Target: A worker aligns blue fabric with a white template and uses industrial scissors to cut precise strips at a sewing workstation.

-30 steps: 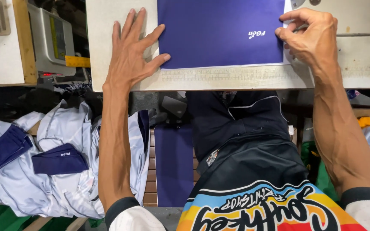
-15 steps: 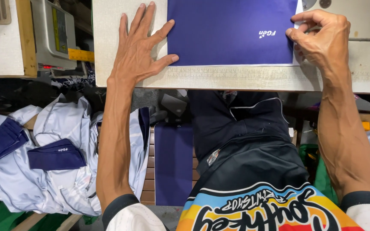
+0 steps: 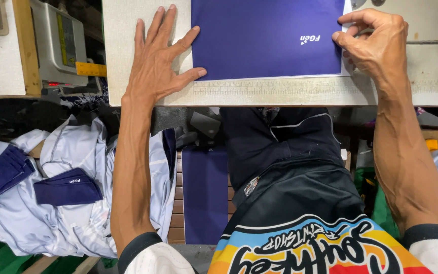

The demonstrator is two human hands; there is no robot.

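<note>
Spanning the upper frame, pale worktable (image 3: 128, 76) bearing navy fabric panel (image 3: 264, 38), flat, its top edge cut off, long axis running left to right, small white mark toward the right end; heap of pale grey garments (image 3: 72, 203) at lower left, folded navy pieces (image 3: 67, 186) lying on it; left hand (image 3: 158, 66) released, fingers splayed flat, thumb touching the panel's lower left corner; right hand (image 3: 373, 43) pinching the panel's right edge.

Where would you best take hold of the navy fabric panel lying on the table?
Probably at the navy fabric panel's near right corner, coming from the right: it lies flat, so only edges offer purchase. The right hand pinches there already; the left hand presses beside its left edge.
</note>
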